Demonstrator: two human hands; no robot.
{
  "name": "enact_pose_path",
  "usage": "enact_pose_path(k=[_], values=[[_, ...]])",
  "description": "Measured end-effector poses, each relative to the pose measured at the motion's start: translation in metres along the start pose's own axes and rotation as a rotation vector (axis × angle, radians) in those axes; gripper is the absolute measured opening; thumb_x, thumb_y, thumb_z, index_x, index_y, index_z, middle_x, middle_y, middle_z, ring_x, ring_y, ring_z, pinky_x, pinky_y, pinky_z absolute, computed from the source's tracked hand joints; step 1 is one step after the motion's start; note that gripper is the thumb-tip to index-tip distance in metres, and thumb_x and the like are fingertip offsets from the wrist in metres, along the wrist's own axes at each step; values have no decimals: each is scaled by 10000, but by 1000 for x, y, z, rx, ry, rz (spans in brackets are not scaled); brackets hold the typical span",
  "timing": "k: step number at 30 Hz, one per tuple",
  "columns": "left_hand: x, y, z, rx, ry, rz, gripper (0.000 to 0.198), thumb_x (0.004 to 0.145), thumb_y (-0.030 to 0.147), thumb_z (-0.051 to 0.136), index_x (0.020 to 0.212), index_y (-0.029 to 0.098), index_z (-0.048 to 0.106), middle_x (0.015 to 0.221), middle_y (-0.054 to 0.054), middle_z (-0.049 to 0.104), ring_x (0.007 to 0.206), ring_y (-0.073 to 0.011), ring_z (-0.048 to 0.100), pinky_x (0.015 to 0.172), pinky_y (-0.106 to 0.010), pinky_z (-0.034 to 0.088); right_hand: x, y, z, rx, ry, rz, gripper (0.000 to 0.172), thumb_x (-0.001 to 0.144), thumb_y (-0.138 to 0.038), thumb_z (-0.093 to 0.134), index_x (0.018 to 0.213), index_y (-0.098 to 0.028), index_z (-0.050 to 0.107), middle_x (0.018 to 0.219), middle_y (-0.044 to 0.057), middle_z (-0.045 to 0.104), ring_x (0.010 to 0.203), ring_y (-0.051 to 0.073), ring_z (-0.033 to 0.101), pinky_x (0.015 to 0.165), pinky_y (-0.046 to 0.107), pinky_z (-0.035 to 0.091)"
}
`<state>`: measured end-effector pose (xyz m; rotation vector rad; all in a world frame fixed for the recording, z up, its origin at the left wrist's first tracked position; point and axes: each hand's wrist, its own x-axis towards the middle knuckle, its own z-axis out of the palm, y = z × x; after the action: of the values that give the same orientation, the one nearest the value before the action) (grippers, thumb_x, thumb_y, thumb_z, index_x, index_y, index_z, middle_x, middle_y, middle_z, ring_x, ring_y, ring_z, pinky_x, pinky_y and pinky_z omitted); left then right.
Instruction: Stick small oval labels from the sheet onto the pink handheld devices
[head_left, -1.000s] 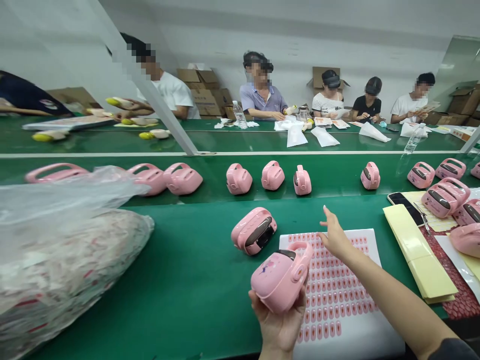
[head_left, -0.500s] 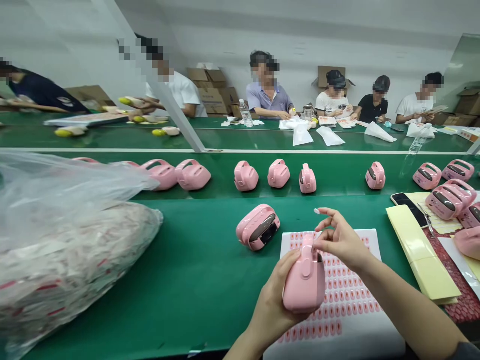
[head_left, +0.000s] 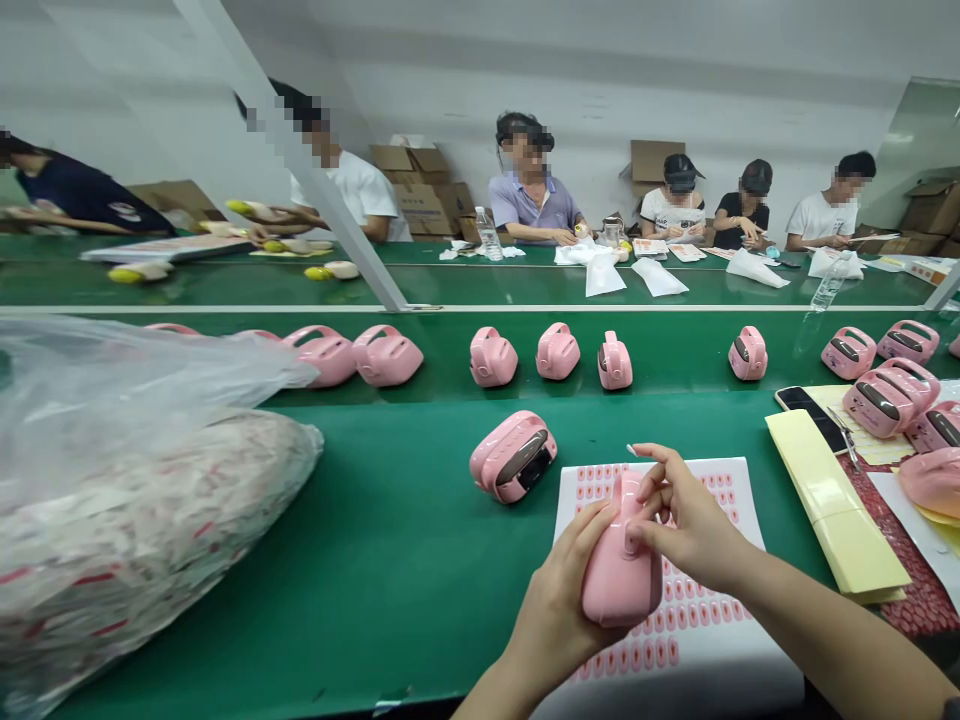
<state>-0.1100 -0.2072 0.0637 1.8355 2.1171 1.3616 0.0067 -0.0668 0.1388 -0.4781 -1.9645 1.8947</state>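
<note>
My left hand (head_left: 559, 600) is wrapped round the left side of a pink handled device (head_left: 619, 585), held up over a white sheet (head_left: 739, 500) with rows of small red-and-pink stickers. My right hand (head_left: 686, 525) is at the device's right side, its thumb pressed on the round joint of the handle and its fingers curled by the handle. A small whitish piece (head_left: 631, 450) sits on the tip of its index finger. Another pink device (head_left: 514, 457) with a dark window lies on the green table, left of the sheet.
A large clear bag (head_left: 172, 530) of packets fills the left. More pink devices (head_left: 386, 355) stand in a row beyond. At right lie a folded yellow paper (head_left: 836, 505), a phone (head_left: 810, 418) and scissors (head_left: 847, 436). Several people sit across the table.
My right thumb has moved down onto the handle's round joint, and the index finger has lowered. The held device has shifted slightly right.
</note>
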Motion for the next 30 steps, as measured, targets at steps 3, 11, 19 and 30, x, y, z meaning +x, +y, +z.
enact_pose_path(k=[3, 11, 19, 30], values=[[-1, 1, 1, -5, 0, -4, 922, 542, 192, 756, 1364, 312, 355, 1324, -114, 539, 1172, -342, 532, 897, -429, 495, -2, 2, 1, -51, -1, -30, 609, 667, -33, 578, 1203, -265, 404, 864, -43, 487, 650, 97, 599, 716, 324, 501], [1, 4, 4, 27, 20, 20, 918, 586, 233, 752, 1380, 309, 298, 1299, -122, 548, 1153, -333, 548, 883, -438, 509, -14, 18, 5, -432, 81, -416, 614, 790, -58, 483, 1333, -299, 330, 1002, 53, 578, 863, 198, 609, 803, 406, 528], [3, 0, 0, 56, 47, 97, 908, 610, 260, 738, 1397, 347, 293, 1326, -123, 525, 1125, -336, 571, 825, -418, 538, -15, 27, 7, -474, 157, -429, 747, 828, -227, 562, 1439, -284, 137, 1402, 141, 379, 1282, 293, 401, 1029, 546, 365], [-6, -17, 19, -443, 112, -35, 851, 537, 463, 788, 1310, 342, 454, 1315, -93, 540, 1172, -410, 508, 947, -554, 437, 24, 36, -33, -242, -121, -188, 689, 717, -305, 681, 1329, -226, 375, 1015, 51, 607, 966, 213, 554, 883, 397, 421]])
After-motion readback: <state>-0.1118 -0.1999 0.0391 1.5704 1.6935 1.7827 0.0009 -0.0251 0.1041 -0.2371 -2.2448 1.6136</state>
